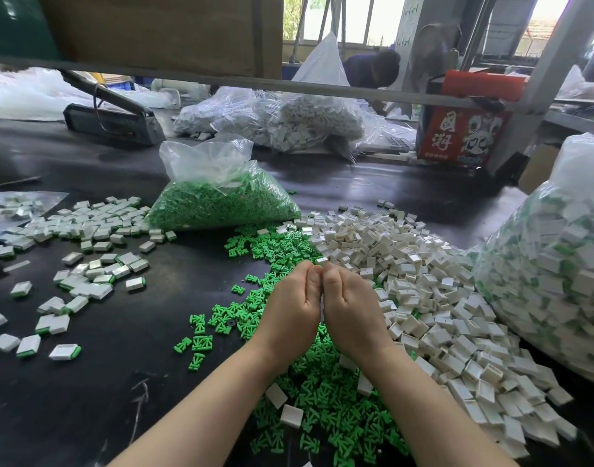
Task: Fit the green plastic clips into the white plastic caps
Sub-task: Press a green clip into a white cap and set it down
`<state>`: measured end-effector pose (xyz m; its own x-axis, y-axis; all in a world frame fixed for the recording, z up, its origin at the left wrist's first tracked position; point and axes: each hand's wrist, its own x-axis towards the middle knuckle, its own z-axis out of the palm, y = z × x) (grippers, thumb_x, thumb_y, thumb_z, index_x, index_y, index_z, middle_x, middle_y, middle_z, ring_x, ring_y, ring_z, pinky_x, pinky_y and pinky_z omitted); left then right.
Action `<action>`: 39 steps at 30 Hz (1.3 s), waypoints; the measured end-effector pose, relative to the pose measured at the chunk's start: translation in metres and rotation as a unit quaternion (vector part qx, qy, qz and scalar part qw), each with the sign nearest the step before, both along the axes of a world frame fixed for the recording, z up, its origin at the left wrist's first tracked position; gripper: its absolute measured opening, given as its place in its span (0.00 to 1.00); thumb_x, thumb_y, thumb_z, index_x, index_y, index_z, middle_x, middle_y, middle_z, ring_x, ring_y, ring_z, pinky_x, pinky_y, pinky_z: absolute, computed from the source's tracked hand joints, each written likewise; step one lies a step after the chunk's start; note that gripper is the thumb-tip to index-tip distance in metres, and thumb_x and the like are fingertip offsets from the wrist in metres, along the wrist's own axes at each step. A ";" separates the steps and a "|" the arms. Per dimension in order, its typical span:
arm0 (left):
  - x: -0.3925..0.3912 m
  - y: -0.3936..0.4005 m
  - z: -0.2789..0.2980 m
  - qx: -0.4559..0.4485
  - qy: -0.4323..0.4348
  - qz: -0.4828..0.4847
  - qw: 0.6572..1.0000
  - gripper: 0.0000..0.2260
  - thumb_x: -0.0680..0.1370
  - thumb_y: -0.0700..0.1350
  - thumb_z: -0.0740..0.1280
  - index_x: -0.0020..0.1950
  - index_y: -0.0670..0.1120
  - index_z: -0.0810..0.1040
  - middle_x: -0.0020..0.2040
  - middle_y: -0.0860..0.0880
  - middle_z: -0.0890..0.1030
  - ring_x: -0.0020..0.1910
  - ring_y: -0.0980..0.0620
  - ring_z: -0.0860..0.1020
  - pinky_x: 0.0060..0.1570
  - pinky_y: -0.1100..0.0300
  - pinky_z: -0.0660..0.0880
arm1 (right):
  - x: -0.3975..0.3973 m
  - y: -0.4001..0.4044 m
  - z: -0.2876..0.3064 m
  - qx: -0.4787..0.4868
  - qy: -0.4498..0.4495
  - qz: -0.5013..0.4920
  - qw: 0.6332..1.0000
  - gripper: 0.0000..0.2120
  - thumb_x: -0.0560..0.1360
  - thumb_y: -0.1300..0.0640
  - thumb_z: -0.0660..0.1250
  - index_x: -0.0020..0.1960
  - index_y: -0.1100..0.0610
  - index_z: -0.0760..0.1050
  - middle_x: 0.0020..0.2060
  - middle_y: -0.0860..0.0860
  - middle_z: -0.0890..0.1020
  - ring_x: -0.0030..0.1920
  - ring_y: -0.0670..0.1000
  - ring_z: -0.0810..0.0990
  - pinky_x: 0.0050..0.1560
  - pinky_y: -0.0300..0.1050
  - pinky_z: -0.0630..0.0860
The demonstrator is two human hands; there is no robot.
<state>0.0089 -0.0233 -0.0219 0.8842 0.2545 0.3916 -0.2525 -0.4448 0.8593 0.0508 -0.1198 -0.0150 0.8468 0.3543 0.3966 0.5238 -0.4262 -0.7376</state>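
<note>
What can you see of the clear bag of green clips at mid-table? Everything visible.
The bag of green clips is thin, clear, crinkled plastic, about half filled with small green plastic clips. It lies slumped on the dark table; its empty upper part stands up crumpled. Whether the mouth is open or tied cannot be told. Loose green clips and white caps crowd its near right corner. Neither hand touches it.

Green clips (326, 392): small flat pieces, lay loose in a heap on the dark table, spreading toward the near edge.
White caps (433, 298): small open-ended rectangular shells, piled right of the clips, touching them.
Fitted caps (86, 264): white with green ends, scattered left.
</note>
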 end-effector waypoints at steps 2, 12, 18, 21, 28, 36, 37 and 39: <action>0.001 0.001 -0.001 0.004 0.009 0.001 1.000 0.15 0.85 0.47 0.55 0.38 0.52 0.69 0.31 0.59 0.75 0.30 0.62 0.72 0.32 0.67 0.66 | 0.000 0.000 -0.001 -0.023 -0.006 -0.001 1.000 0.21 0.77 0.46 0.46 0.30 0.50 0.64 0.25 0.46 0.72 0.29 0.48 0.71 0.32 0.49 0.64; 0.003 0.002 -0.003 0.006 0.034 0.001 0.999 0.14 0.85 0.47 0.55 0.40 0.49 0.70 0.35 0.53 0.75 0.33 0.59 0.72 0.37 0.56 0.71 | 0.001 0.001 -0.002 -0.031 0.011 0.023 0.999 0.19 0.76 0.48 0.47 0.29 0.51 0.66 0.27 0.49 0.73 0.32 0.52 0.71 0.34 0.51 0.65; 0.002 0.005 0.000 -0.024 0.033 -0.016 0.999 0.14 0.85 0.46 0.55 0.40 0.50 0.71 0.35 0.53 0.74 0.33 0.60 0.71 0.37 0.58 0.70 | 0.001 0.000 -0.001 -0.033 0.004 0.034 0.999 0.19 0.76 0.48 0.47 0.28 0.50 0.64 0.25 0.46 0.71 0.29 0.47 0.69 0.31 0.47 0.62; 0.000 0.008 0.006 -0.094 0.045 -0.059 0.993 0.14 0.81 0.51 0.56 0.41 0.45 0.72 0.37 0.48 0.73 0.38 0.51 0.71 0.44 0.42 0.72 | 0.004 -0.002 0.002 -0.007 0.024 0.049 0.998 0.23 0.76 0.47 0.47 0.31 0.56 0.69 0.25 0.49 0.72 0.30 0.51 0.71 0.33 0.51 0.66; -0.001 0.018 0.006 -0.129 0.058 -0.076 0.987 0.15 0.85 0.47 0.56 0.39 0.48 0.69 0.31 0.59 0.69 0.33 0.58 0.66 0.39 0.60 0.67 | 0.007 -0.003 0.001 0.056 0.067 0.061 0.994 0.26 0.78 0.45 0.48 0.32 0.65 0.66 0.25 0.53 0.69 0.28 0.53 0.67 0.35 0.59 0.68; 0.001 0.022 0.004 -0.073 0.047 -0.085 0.993 0.15 0.83 0.53 0.55 0.38 0.50 0.68 0.30 0.59 0.68 0.31 0.58 0.65 0.34 0.63 0.65 | 0.008 -0.005 0.001 0.069 0.030 0.047 0.996 0.18 0.81 0.48 0.53 0.38 0.58 0.69 0.28 0.48 0.71 0.30 0.50 0.68 0.35 0.60 0.69; 0.001 0.023 0.004 -0.065 0.047 -0.085 0.993 0.15 0.82 0.54 0.55 0.38 0.50 0.68 0.30 0.59 0.68 0.31 0.58 0.64 0.34 0.62 0.65 | 0.008 -0.006 0.001 0.063 0.029 0.047 0.996 0.18 0.82 0.50 0.54 0.38 0.58 0.69 0.28 0.48 0.71 0.30 0.50 0.69 0.35 0.60 0.69; 0.000 0.021 0.004 -0.040 0.043 -0.079 0.995 0.15 0.81 0.54 0.54 0.38 0.49 0.68 0.29 0.60 0.68 0.31 0.58 0.64 0.33 0.62 0.64 | 0.007 -0.005 0.002 0.054 0.031 0.042 0.997 0.18 0.83 0.52 0.55 0.37 0.58 0.69 0.28 0.48 0.72 0.31 0.51 0.70 0.36 0.59 0.69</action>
